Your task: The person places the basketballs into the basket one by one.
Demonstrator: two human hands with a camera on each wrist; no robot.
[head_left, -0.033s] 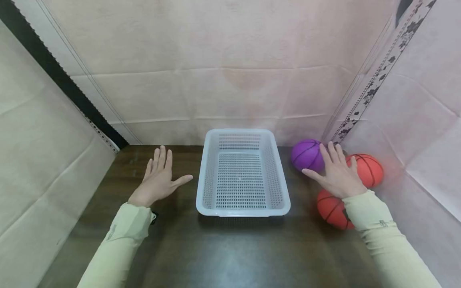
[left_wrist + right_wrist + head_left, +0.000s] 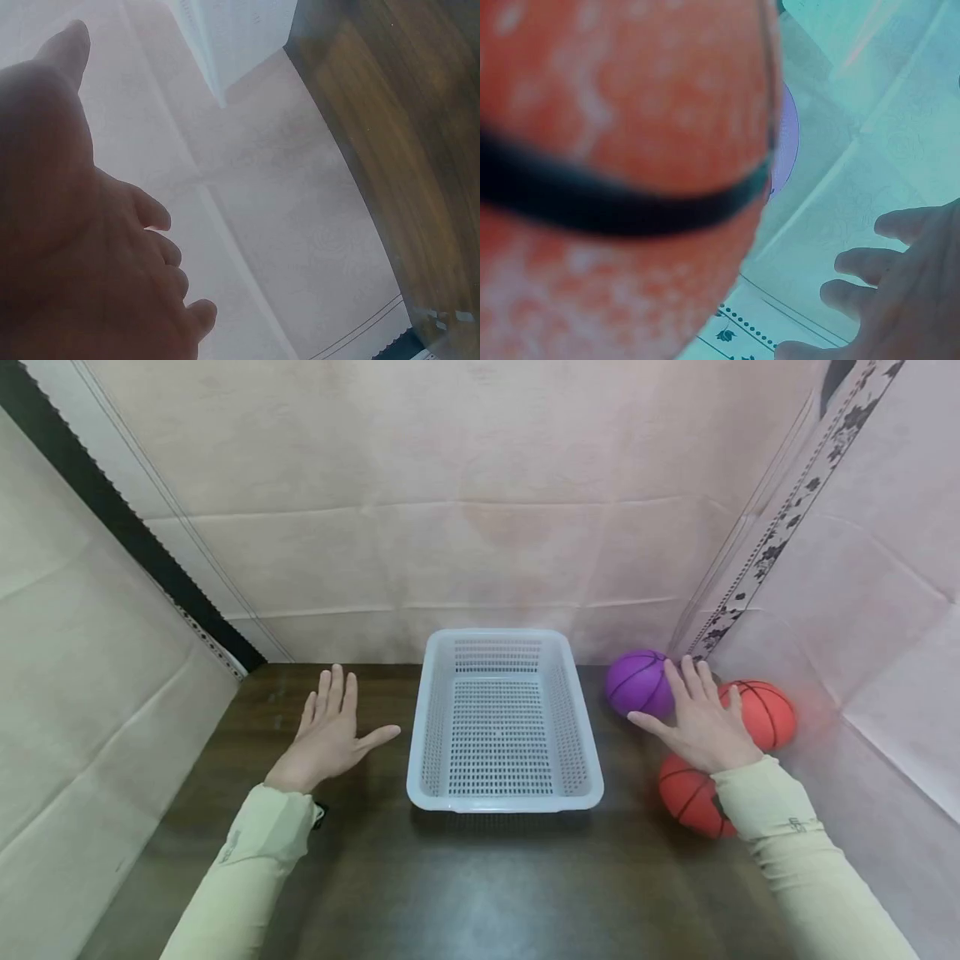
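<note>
**Right hand nearest the purple ball**

Right hand (image 2: 701, 718) lay flat, fingers spread, holding nothing; purple ball (image 2: 636, 683) sat just ahead-left of it, thumb beside it, right of the basket (image 2: 504, 800). Left hand (image 2: 326, 735) rested flat on the desk (image 2: 465, 885), far side of basket.

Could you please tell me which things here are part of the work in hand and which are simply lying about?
In hand:
- right hand, open among the balls
- purple rubber ball
- two orange rubber balls
- white perforated plastic basket

Lying about:
- left hand, flat and idle
- dark wooden table
- pink cloth backdrop
</note>
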